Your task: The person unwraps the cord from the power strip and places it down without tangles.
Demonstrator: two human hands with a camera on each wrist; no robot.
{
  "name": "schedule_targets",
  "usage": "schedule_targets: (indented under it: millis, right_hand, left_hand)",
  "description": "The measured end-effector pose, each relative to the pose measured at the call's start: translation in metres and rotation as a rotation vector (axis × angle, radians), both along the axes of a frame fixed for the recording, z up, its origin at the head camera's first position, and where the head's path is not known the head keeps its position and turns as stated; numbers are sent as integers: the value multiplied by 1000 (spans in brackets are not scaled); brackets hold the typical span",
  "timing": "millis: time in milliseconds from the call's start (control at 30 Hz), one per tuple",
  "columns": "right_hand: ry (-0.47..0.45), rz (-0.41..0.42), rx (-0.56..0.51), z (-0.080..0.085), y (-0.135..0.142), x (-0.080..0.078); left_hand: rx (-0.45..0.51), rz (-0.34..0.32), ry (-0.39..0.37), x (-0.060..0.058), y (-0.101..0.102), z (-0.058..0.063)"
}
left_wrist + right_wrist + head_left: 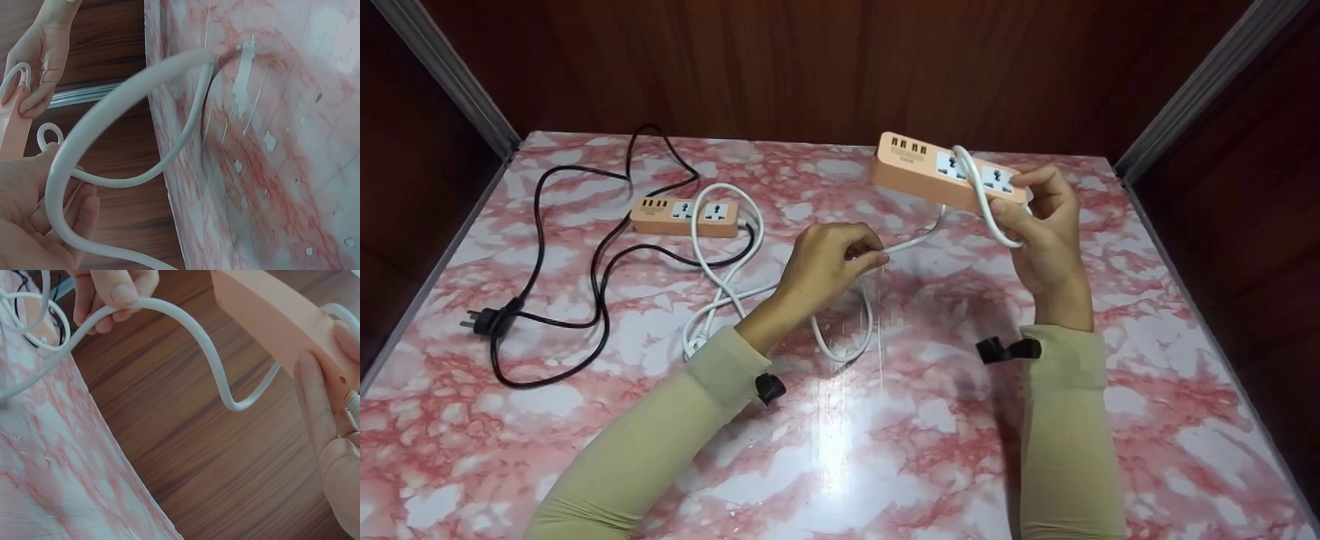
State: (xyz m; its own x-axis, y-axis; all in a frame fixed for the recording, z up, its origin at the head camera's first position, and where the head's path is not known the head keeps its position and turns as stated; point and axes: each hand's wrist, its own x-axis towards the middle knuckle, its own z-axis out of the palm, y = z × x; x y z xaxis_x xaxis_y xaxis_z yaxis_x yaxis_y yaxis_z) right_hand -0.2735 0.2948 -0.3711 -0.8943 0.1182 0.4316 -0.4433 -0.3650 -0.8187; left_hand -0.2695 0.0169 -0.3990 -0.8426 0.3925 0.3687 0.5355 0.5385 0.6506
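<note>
My right hand (pixel 1046 225) grips the right end of an orange power strip (pixel 919 180) and holds it up above the table. The strip's face shows USB ports and two white sockets. Its white cord (pixel 979 191) loops over the face beside the right socket. Between thumb and fingers, my left hand (pixel 836 262) pinches the same cord (pixel 211 354) a short way from the strip. From there the cord drops into loose loops on the table, partly hidden by the left hand and forearm. In the right wrist view the underside of the strip (pixel 270 320) faces the camera.
A second orange power strip (pixel 649 223) lies at the left on the marbled table (pixel 930 480), a white cord loop across it. Its black cord (pixel 540 225) spreads left to a black plug (pixel 493 321). Dark wooden panels (pixel 810 67) stand behind and at both sides.
</note>
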Motion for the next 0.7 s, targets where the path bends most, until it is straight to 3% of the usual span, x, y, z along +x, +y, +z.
schedule_targets:
  millis: [533,700]
  right_hand:
    - [18,65,-33,1,3,1]
    - [19,98,-57,1,2,3]
  left_hand:
    - [94,-11,25,-5,-6,2]
    - [106,2,-2,-8,-7,5]
